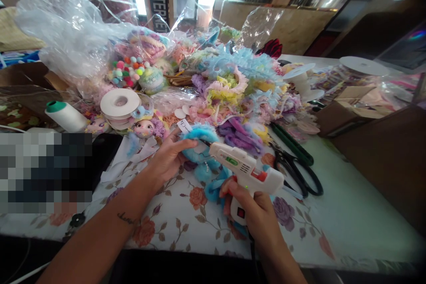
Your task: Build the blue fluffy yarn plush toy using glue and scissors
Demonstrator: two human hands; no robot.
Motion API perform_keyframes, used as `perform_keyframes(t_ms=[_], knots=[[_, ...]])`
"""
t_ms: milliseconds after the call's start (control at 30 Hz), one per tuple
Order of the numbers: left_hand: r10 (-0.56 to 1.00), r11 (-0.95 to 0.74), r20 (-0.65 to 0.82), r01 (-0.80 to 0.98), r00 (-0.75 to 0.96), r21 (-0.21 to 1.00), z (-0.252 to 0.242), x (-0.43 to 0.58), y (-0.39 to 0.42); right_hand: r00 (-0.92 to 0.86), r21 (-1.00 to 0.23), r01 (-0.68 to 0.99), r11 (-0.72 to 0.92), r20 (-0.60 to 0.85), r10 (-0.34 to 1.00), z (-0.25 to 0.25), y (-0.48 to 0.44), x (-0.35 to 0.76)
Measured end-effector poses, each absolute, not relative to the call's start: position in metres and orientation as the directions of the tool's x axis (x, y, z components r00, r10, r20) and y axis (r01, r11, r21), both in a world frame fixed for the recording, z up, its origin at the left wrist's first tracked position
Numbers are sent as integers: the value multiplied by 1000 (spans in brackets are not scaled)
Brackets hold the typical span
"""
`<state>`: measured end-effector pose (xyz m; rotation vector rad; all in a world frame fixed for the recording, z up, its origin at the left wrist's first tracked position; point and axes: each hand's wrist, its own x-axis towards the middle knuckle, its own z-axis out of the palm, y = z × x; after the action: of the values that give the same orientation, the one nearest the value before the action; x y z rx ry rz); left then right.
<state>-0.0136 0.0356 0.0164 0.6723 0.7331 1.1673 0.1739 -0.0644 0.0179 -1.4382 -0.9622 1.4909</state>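
My right hand [248, 204] is wrapped round the handle of a white hot glue gun [246, 168]. Its dark nozzle points left and meets a fluffy light-blue piece [198, 135]. That piece is gripped by my left hand [171, 153], the thumb lying along its near side. A small white tag [184, 126] with writing stands up at its upper left edge. Below hang a blue pompom [202, 171] and a strand of blue fluff [214, 189], partly hidden behind my right hand. Whether the nozzle touches the piece or just hovers over it, I cannot tell.
Black-handled scissors [296, 171] and a dark green tool [293, 144] lie to the right. Piled ruffled trims [246, 71] fill the back. A ribbon spool [120, 103], a thread cone [68, 116] and a doll face [146, 128] stand left. A cardboard box [376, 142] borders the right side.
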Motion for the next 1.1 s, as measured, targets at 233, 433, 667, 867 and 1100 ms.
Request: perform_keyframes(t_ms=[233,433,667,867,1100], knots=[[958,281,-195,-555,210,783,18,-15,36,4,-929,-68,-363,-364,931,16,-64,175],[959,280,-201,-558,200,781,20,-13,35,-3,-929,-65,-364,-365,931,17,-65,175],[960,275,-194,-552,201,787,18,-12,36,23,-938,-61,-341,-343,939,13,-64,174],[960,274,-186,-561,209,782,17,-14,36,16,-933,-43,-358,-359,933,16,-65,174],[957,287,-202,-567,208,772,17,-14,36,23,-930,-94,-356,-359,933,16,-65,173]])
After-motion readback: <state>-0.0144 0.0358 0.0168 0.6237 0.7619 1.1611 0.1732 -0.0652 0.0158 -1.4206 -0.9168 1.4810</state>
